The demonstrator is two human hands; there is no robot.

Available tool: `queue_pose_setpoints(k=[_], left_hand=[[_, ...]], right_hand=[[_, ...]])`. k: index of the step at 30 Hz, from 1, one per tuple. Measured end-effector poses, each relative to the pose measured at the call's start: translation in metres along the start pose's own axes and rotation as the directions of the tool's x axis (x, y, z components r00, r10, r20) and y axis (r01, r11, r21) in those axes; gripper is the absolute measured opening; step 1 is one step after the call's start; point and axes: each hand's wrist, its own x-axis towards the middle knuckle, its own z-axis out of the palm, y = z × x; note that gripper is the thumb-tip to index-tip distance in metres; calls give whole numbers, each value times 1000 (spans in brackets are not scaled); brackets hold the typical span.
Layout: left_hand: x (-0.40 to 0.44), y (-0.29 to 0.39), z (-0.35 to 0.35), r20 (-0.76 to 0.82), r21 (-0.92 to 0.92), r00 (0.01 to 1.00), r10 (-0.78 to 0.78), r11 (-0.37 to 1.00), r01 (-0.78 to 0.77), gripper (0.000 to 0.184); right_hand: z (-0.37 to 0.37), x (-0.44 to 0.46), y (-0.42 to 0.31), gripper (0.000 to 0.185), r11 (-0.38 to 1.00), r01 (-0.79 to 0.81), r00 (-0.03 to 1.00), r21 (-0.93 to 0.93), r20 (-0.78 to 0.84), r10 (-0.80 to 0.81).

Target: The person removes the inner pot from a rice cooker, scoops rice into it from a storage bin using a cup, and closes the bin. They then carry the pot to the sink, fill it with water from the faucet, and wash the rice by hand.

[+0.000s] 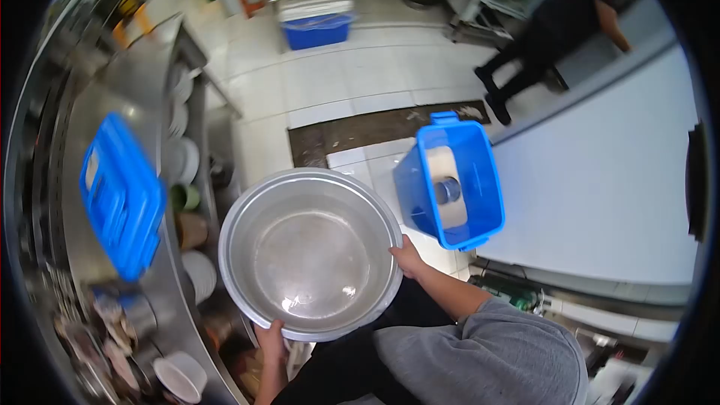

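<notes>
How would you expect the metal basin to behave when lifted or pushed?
The metal basin is probably stiff, given its broad rim. With nothing inside, it may be light for its size. Its smooth rim could slip in the left hand or right hand.

Clock centred on metal basin, mouth open above. Rim taken by right hand at 3 o'clock, left hand at 7; free 8 to 2. Narrow gap at 2, then uncovered blue bin. Plates and steel counter block 9 to 10. Tiled floor open at 12, up to blue-and-white box.
</notes>
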Motion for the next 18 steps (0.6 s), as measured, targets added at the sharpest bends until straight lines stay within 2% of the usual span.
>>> queue_pose_setpoints(k=[1,2,4,5,7,9,11,13,15,16,18], left_hand=[[14,5,8,74,53,997,-7,999,3,67],[15,26,36,107,27,994,24,999,-27,66],[26,45,75,182,76,983,33,996,-47,67],[36,55,97,214,79,976,43,995,-61,67],[54,75,153,277,132,960,36,988,-75,68],[65,92,220,334,48,941,45,997,-65,65],[88,97,273,380,28,925,10,999,-22,63],[111,97,323,421,96,907,20,993,-67,63],[138,88,364,381,141,924,14,987,-73,62],[153,80,376,414,128,910,31,988,-91,62],[164,67,382,379,144,925,-6,988,-52,60]], right_hand=[[-20,-8,-10,51,997,72,997,15,-26,-72],[-39,-14,-19,51,996,64,996,61,-64,-60],[-79,-25,-36,49,983,169,972,70,-177,-154],[-97,-26,-45,49,980,169,967,106,-209,-144],[-131,-23,-62,45,916,377,872,136,-385,-301],[-168,-8,-79,41,915,367,865,165,-422,-271],[-198,15,-89,39,880,447,794,158,-523,-309],[-224,42,-96,38,883,442,777,160,-560,-287],[-239,73,-91,36,871,470,734,141,-612,-296],[-246,80,-93,34,880,436,759,187,-602,-248],[-254,83,-96,31,887,390,796,246,-574,-191]])
